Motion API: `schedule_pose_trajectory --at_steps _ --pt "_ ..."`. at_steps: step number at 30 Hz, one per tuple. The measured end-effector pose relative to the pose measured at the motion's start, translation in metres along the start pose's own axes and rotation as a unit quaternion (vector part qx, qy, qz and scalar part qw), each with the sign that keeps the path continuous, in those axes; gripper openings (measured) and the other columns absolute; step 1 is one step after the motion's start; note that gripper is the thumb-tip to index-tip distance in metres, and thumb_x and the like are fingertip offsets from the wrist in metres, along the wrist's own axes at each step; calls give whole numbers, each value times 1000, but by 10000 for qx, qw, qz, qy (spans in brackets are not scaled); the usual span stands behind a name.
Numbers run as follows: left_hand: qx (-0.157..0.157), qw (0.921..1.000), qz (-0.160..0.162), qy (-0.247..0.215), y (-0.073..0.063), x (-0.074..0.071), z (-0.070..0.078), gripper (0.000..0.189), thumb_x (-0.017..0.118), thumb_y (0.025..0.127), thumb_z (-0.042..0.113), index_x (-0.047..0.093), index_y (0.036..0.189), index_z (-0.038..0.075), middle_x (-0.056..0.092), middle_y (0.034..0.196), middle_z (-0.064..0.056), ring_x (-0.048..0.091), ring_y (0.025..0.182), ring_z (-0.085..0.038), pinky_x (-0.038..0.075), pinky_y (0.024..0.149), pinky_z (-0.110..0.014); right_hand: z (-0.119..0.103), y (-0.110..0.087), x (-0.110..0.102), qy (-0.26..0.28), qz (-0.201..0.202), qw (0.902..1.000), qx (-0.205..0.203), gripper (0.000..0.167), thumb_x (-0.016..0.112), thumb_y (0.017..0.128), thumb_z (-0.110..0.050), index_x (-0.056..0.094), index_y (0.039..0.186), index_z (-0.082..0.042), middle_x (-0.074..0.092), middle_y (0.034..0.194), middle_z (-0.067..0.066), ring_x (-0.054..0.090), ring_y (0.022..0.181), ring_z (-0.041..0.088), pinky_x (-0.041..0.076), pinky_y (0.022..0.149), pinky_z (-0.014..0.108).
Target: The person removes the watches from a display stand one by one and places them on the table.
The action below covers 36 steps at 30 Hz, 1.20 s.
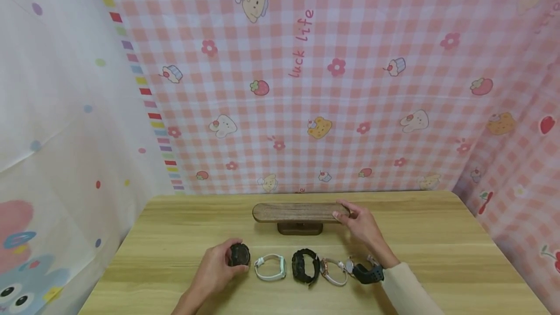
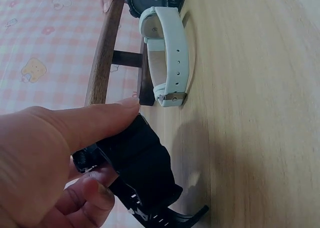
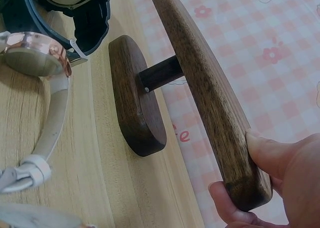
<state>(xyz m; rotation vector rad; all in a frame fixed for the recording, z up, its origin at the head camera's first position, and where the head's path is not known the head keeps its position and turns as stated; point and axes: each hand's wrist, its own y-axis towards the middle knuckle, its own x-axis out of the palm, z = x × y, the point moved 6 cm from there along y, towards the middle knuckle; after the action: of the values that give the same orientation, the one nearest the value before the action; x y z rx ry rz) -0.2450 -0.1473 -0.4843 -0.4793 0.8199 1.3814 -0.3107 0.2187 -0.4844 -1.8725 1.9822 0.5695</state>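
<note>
My left hand (image 1: pixel 217 267) holds a black watch (image 2: pixel 137 160) between thumb and fingers at the left end of a row of watches. Its strap hangs down with the tail loose in the left wrist view. My right hand (image 1: pixel 364 227) grips the right end of a dark wooden T-shaped stand (image 1: pixel 297 212), thumb on the near side of the bar. The stand's small rounded base (image 3: pixel 135 97) rests on the table. Beside the left hand lies a mint-white watch (image 1: pixel 270 267), then a chunky black watch (image 1: pixel 302 266).
Farther right in the row are a rose-gold watch (image 1: pixel 334 272) with a pale strap and a dark-strapped watch (image 1: pixel 368 274), close under the right forearm. All lie on a light wooden table (image 1: pixel 183 227). A pink checked cloth (image 1: pixel 280 111) hangs behind it.
</note>
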Motion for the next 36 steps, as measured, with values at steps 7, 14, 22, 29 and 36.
schedule_pose_trajectory --at_steps 7,14,22,29,36 --pt "-56 9999 -120 68 -2 3 0 62 91 66 15 66 122 6 52 72 4 47 64 -9 43 62 -23 0 -2 0 41 -28 10000 12 49 69 94 -26 58 140 -12 48 62 0 39 52 12 32 45 24" --pt "-2 9997 -197 116 -2 6 -1 62 92 66 16 66 122 6 53 72 4 47 66 -8 42 62 -23 0 -2 0 53 -31 9999 81 50 69 94 -28 58 140 -12 55 67 8 42 54 13 34 48 26" --pt "201 9992 -231 275 -1 8 0 61 92 66 16 66 120 6 55 70 6 49 65 -6 44 63 -23 0 -1 0 100 -50 9998 135 49 69 94 -29 59 139 -14 60 75 15 45 58 15 36 51 27" --pt "312 9988 -248 283 -3 10 1 62 91 65 15 65 121 4 55 69 6 49 64 -5 44 63 -23 1 -2 0 192 -59 9996 183 49 69 94 -28 59 139 -15 57 70 12 43 56 14 34 48 27" --pt "413 9981 -308 339 -5 12 2 62 91 66 17 65 120 3 53 67 7 45 61 -3 40 58 -22 -1 -2 -1 159 -63 9997 150 49 69 94 -29 59 139 -14 56 69 10 43 56 13 35 49 27"
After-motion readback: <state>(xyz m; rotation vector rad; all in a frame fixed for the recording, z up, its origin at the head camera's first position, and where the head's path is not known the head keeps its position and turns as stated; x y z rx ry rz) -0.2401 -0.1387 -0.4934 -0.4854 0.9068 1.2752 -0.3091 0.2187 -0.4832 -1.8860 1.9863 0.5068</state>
